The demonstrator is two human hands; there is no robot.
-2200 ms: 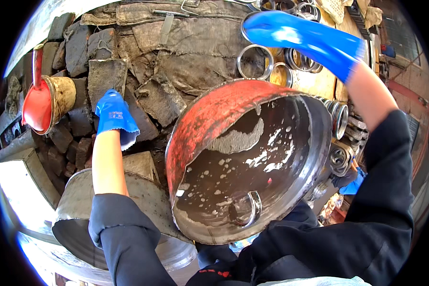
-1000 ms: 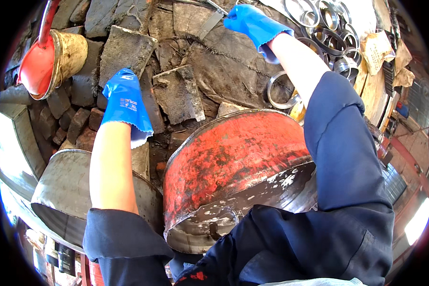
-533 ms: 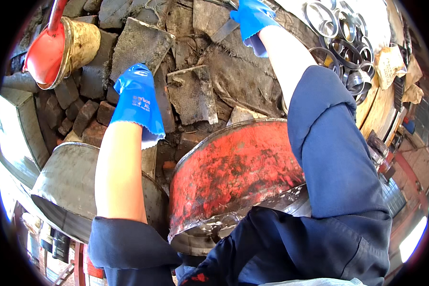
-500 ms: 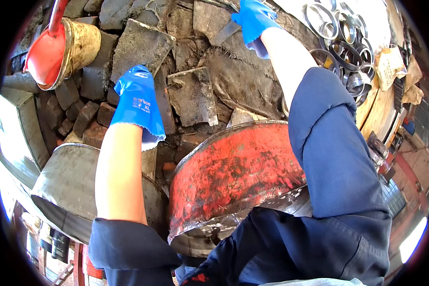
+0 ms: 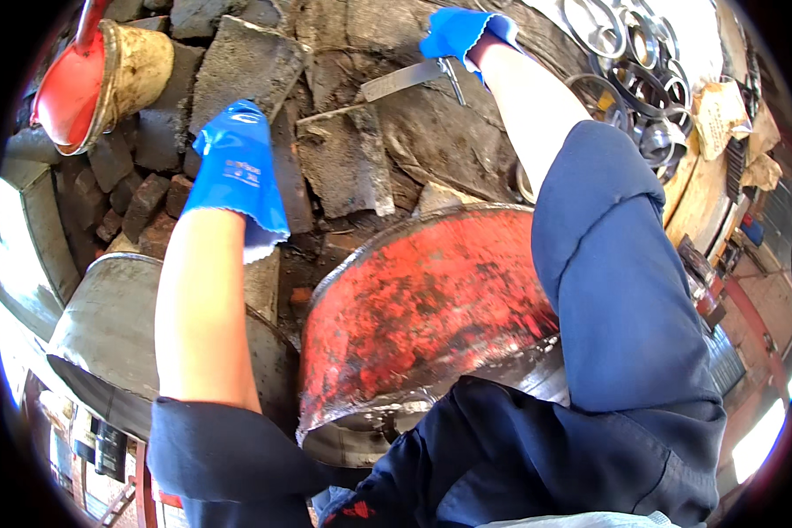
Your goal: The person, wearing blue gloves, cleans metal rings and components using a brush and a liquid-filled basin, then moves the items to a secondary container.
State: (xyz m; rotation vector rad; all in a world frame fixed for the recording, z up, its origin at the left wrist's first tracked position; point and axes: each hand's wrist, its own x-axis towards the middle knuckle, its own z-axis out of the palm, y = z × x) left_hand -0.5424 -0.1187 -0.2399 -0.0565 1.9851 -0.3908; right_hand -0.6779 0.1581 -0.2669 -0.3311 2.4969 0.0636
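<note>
The left hand (image 5: 238,150), in a blue rubber glove, lies over a rough grey slab (image 5: 248,66) in the upper left of the frame; its fingertips are turned away, so whether they grip, press or merely rest cannot be told. The right hand (image 5: 460,33), gloved alike, is at the top centre, apparently closed around one end of the rod of a T-shaped metal tool with a flat blade (image 5: 402,82), which points left above a dirty brown cloth (image 5: 453,145). As far as can be judged, picking up the tool is done, while the pile of shiny and dark metal rings (image 5: 649,110) at upper right is untouched by either hand; nothing shows how much work is left. A large red-painted round metal vessel (image 5: 422,308) fills the lower centre, its inside mostly hidden by the dark-blue sleeve (image 5: 634,264).
</note>
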